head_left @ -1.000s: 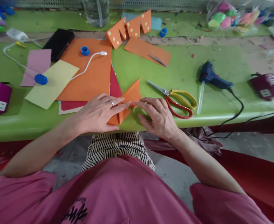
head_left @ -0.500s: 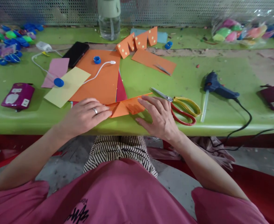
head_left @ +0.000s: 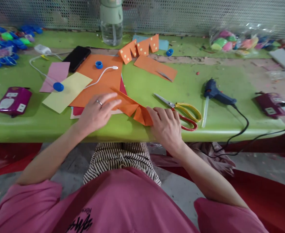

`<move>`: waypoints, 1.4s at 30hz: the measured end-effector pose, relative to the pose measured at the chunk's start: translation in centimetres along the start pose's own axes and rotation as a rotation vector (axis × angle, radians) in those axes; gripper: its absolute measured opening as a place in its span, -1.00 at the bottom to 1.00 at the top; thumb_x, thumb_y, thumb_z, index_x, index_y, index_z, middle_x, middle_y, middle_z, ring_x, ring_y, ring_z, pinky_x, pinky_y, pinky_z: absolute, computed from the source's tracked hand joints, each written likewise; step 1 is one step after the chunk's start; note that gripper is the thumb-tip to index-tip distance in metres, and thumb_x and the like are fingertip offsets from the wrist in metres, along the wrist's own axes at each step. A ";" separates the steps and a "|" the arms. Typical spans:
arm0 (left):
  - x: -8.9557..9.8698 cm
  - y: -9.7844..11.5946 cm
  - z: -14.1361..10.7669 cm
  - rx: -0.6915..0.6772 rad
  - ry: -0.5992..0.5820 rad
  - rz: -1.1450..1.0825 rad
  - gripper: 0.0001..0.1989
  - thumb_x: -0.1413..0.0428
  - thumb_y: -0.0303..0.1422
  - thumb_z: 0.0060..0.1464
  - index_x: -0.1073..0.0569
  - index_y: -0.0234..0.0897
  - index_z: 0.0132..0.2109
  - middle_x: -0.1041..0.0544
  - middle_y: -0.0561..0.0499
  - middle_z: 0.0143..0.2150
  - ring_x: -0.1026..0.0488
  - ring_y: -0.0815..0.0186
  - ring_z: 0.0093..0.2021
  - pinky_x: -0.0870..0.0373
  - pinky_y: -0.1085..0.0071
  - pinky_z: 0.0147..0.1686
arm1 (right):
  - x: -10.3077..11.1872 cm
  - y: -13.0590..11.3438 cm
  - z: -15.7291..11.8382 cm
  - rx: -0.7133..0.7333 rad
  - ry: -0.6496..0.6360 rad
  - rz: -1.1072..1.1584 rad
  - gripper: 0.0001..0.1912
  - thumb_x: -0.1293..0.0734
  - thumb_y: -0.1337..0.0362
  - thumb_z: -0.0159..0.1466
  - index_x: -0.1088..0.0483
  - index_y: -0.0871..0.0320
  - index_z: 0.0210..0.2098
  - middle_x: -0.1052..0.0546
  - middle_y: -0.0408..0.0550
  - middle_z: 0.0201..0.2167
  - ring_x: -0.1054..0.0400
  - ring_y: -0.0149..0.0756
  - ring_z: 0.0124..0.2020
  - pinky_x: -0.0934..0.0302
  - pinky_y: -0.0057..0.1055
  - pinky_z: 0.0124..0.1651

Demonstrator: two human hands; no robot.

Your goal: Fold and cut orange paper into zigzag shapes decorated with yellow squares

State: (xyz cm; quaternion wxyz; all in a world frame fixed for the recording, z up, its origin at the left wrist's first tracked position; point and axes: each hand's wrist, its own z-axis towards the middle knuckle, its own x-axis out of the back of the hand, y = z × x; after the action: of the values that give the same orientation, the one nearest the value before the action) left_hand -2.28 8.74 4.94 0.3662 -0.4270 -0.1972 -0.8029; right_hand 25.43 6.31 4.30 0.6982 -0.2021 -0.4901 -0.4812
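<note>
By the half-curled right hand (head_left: 166, 126), grip hidden, and the loosely open left hand (head_left: 98, 110), the folded orange paper (head_left: 143, 116) is overlapped at its ends; it's slanted lengthwise, far-left to near-right, near the table's (head_left: 132, 134) front edge.

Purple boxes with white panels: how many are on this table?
2. The left box lies left of the yellow paper; the right box lies at the far right, beyond the glue gun. Others could be outside the view.
</note>
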 end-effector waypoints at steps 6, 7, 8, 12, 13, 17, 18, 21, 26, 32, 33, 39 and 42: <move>-1.3 2.1 -0.7 -0.105 -0.058 -0.052 -0.75 -0.06 -0.38 0.31 -0.50 -0.37 0.05 -0.62 -0.14 -0.02 -0.56 0.18 -0.07 -0.50 0.23 -0.05 | 2.0 -0.3 -0.1 0.034 -0.149 0.216 -0.45 -0.28 -0.10 0.34 -0.38 0.18 0.12 -0.57 0.11 -0.10 -0.34 -0.05 -0.14 -0.18 -0.16 -0.08; -1.3 2.0 -0.7 -0.095 -0.083 -0.055 -0.75 -0.05 -0.36 0.32 -0.52 -0.36 0.03 -0.63 -0.12 -0.02 -0.56 0.18 -0.07 -0.49 0.24 -0.05 | 2.5 -0.2 0.1 0.042 -0.149 0.235 -0.39 -0.27 -0.17 0.32 -0.39 0.18 0.12 -0.57 0.13 -0.10 -0.35 -0.04 -0.13 -0.18 -0.14 -0.07; -1.4 2.0 -0.6 -0.088 -0.109 -0.058 -0.76 -0.03 -0.35 0.34 -0.53 -0.35 0.02 -0.64 -0.11 -0.02 -0.56 0.19 -0.06 -0.48 0.25 -0.04 | 2.8 0.0 0.5 0.057 -0.139 0.252 -0.35 -0.26 -0.21 0.31 -0.39 0.18 0.12 -0.57 0.13 -0.09 -0.35 -0.03 -0.12 -0.18 -0.13 -0.06; -1.4 1.6 -0.3 -0.071 -0.178 -0.085 -0.75 -0.02 -0.32 0.36 -0.55 -0.31 0.00 -0.66 -0.09 -0.04 -0.59 0.22 -0.07 -0.47 0.26 -0.07 | 2.1 0.7 3.3 0.226 -0.111 0.382 -0.56 -0.23 -0.02 0.41 -0.45 0.08 0.12 -0.57 0.06 0.00 -0.36 -0.09 -0.05 -0.19 -0.16 -0.03; -1.4 1.6 -0.2 -0.061 -0.187 -0.093 -0.75 -0.02 -0.32 0.36 -0.55 -0.30 0.00 -0.66 -0.09 -0.04 -0.60 0.22 -0.07 -0.47 0.26 -0.06 | 1.5 0.9 4.1 0.278 -0.127 0.421 -0.63 -0.21 0.06 0.43 -0.47 0.06 0.10 -0.58 0.04 0.02 -0.37 -0.11 -0.05 -0.20 -0.16 -0.02; -1.0 1.6 -0.3 -0.063 -0.188 -0.083 -0.77 0.00 -0.37 0.37 -0.56 -0.27 -0.03 -0.66 -0.08 -0.04 -0.61 0.25 -0.07 -0.48 0.29 -0.05 | -0.7 0.9 6.3 0.401 -0.235 0.547 -0.67 -0.17 0.21 0.46 -0.54 0.13 -0.02 -0.61 0.04 -0.09 -0.39 -0.17 -0.11 -0.25 -0.19 -0.06; -0.8 1.6 -0.4 -0.086 -0.170 -0.069 -0.76 0.01 -0.37 0.37 -0.56 -0.28 -0.04 -0.67 -0.07 -0.05 -0.61 0.26 -0.07 -0.49 0.29 -0.05 | -0.8 0.8 6.4 0.414 -0.256 0.558 -0.66 -0.17 0.22 0.46 -0.55 0.17 -0.04 -0.61 0.06 -0.12 -0.40 -0.17 -0.13 -0.26 -0.20 -0.06; 0.0 1.6 -1.1 -0.176 -0.143 -0.047 -0.74 -0.02 -0.29 0.36 -0.54 -0.32 -0.01 -0.66 -0.08 -0.01 -0.59 0.22 -0.05 -0.51 0.27 -0.03 | -0.5 0.3 5.8 0.432 -0.269 0.555 -0.67 -0.18 0.22 0.45 -0.55 0.22 -0.08 -0.62 0.07 -0.16 -0.40 -0.17 -0.15 -0.28 -0.19 -0.05; 0.8 2.2 -2.8 -0.237 -0.143 -0.045 -0.66 -0.11 -0.19 0.29 -0.51 -0.36 0.05 -0.63 -0.12 0.05 -0.58 0.16 -0.03 -0.52 0.19 0.02 | 0.1 -0.6 4.3 0.444 -0.208 0.590 -0.68 -0.19 0.22 0.45 -0.54 0.22 -0.08 -0.61 0.07 -0.19 -0.40 -0.18 -0.18 -0.31 -0.21 -0.09; 0.2 3.2 -3.7 -0.201 -0.048 -0.024 -0.87 -0.13 -0.36 0.27 -0.56 -0.25 -0.10 -0.65 -0.06 -0.02 -0.58 0.22 -0.04 -0.57 0.23 0.00 | -0.3 -0.7 4.1 0.435 -0.195 0.637 -0.70 -0.17 0.40 0.38 -0.53 0.18 -0.09 -0.58 0.08 -0.18 -0.38 -0.19 -0.17 -0.33 -0.21 -0.09; 0.1 3.4 -3.7 -0.196 -0.031 -0.014 -0.89 -0.13 -0.38 0.26 -0.56 -0.24 -0.13 -0.66 -0.04 -0.03 -0.58 0.23 -0.05 -0.58 0.24 -0.01 | -0.3 -0.7 4.1 0.432 -0.196 0.630 -0.69 -0.17 0.41 0.37 -0.53 0.17 -0.08 -0.58 0.08 -0.17 -0.38 -0.18 -0.16 -0.33 -0.21 -0.09; -0.1 3.6 -2.7 -0.122 -0.070 0.017 -0.81 -0.09 -0.41 0.30 -0.53 -0.34 -0.02 -0.65 -0.13 -0.05 -0.60 0.21 -0.03 -0.56 0.24 0.05 | -0.5 -0.8 3.8 0.372 -0.178 0.520 -0.66 -0.17 0.39 0.37 -0.53 0.22 -0.03 -0.59 0.10 -0.15 -0.39 -0.14 -0.16 -0.35 -0.17 -0.04; -0.1 3.4 -2.2 -0.163 -0.085 0.075 -0.80 -0.07 -0.40 0.32 -0.52 -0.31 0.01 -0.66 -0.07 -0.08 -0.61 0.24 -0.08 -0.56 0.26 0.04 | -0.7 -0.7 3.7 0.342 -0.159 0.519 -0.65 -0.16 0.39 0.37 -0.52 0.26 -0.01 -0.59 0.11 -0.14 -0.39 -0.13 -0.15 -0.36 -0.18 -0.02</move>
State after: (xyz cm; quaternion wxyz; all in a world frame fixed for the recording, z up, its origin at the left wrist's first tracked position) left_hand -0.82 5.18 3.68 0.3515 -0.4960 -0.1305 -0.7832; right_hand 23.00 9.08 5.19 0.7810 -0.2369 -0.5489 -0.1804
